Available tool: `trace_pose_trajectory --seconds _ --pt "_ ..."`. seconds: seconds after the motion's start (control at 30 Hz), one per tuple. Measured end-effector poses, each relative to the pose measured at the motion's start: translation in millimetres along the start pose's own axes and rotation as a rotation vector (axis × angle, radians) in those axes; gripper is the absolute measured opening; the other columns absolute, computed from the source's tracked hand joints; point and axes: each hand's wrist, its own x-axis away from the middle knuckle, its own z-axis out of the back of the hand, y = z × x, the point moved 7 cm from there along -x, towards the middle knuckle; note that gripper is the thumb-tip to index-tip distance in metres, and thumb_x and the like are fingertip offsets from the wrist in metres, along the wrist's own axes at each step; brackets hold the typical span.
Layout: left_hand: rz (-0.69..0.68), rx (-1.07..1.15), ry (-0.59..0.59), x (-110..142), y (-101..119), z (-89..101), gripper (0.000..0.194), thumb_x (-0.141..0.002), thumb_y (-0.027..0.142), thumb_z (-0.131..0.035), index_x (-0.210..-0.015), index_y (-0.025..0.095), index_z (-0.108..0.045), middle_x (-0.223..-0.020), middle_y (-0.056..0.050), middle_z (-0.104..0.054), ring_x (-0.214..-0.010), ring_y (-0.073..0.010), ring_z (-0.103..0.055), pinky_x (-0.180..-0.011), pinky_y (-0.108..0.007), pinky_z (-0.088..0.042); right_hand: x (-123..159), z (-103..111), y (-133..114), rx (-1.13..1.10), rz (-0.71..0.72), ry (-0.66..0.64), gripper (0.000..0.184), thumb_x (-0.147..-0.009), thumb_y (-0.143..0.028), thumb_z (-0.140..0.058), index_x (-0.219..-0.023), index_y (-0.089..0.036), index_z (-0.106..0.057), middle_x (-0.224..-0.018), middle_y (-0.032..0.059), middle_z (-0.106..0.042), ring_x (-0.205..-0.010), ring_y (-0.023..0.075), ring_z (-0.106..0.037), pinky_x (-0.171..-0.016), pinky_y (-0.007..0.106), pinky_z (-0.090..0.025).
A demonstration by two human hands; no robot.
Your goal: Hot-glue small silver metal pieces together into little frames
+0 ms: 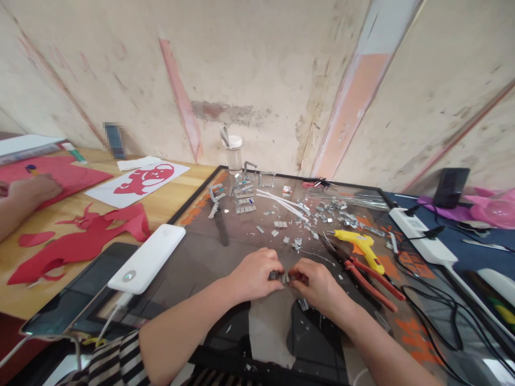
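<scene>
My left hand (pixel 257 273) and my right hand (pixel 316 281) meet at the middle of a dark glass sheet (pixel 201 257). Both are closed in a pinch on small grey metal pieces (pixel 281 277) held between the fingertips. Another small metal piece (pixel 303 304) lies just below my right hand. Several more metal bits (pixel 281 225) are scattered over the glass beyond my hands.
Red-handled pliers (pixel 370 281) and a yellow glue gun (pixel 360 244) lie to the right, near a white power strip (pixel 418 233) with black cables. A white power bank (pixel 148 257) and tablet (pixel 80 289) sit left. Red paper cutouts (pixel 88 236), another person's hand (pixel 32 190) and a jar (pixel 233 150) lie beyond.
</scene>
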Motion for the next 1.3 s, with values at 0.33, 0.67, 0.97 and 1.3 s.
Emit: trace_pose_trajectory --seconds 0.33,0.67,0.97,1.3 --pt "0.033 0.033 0.008 -2 -1 -1.5 0.015 -0.072 0.033 -0.069 -0.083 0.022 -0.069 -0.080 -0.001 -0.057 -0.081 -0.0168 -0.051 -0.071 -0.026 -0.039 -1 0 -4 0.027 -0.012 -0.020 0.014 -0.070 -0.004 -0.056 -0.069 -0.018 -0.060 -0.066 -0.0017 -0.055 -0.062 0.0124 -0.052 -0.058 0.022 -0.038" --pt "0.035 0.045 0.013 -1 -3 -1.3 0.021 -0.072 0.038 -0.069 -0.086 0.022 -0.070 -0.083 -0.002 -0.058 -0.082 -0.0168 -0.052 -0.072 -0.026 -0.040 7 17 -22 0.079 0.170 -0.116 0.023 -0.083 -0.008 -0.049 -0.092 -0.020 -0.067 -0.081 0.0038 -0.061 -0.078 0.0152 -0.057 -0.071 0.025 -0.042" --pt "0.012 0.004 0.054 -2 -7 0.9 0.020 -0.077 0.037 -0.064 -0.089 0.023 -0.070 -0.083 -0.002 -0.058 -0.082 -0.0160 -0.051 -0.074 -0.027 -0.040 19 13 -39 0.572 0.274 -0.173 0.027 -0.081 -0.007 -0.048 -0.101 -0.021 -0.061 -0.080 0.0053 -0.058 -0.072 0.0183 -0.050 -0.070 0.031 -0.034" --pt "0.012 0.011 0.067 -2 -7 1.5 0.020 -0.076 0.037 -0.065 -0.088 0.022 -0.070 -0.083 -0.002 -0.058 -0.082 -0.0163 -0.051 -0.075 -0.027 -0.040 19 7 -41 0.620 0.239 -0.196 0.019 -0.084 -0.017 -0.049 -0.099 -0.021 -0.058 -0.084 0.0061 -0.057 -0.079 0.0205 -0.050 -0.073 0.033 -0.030"
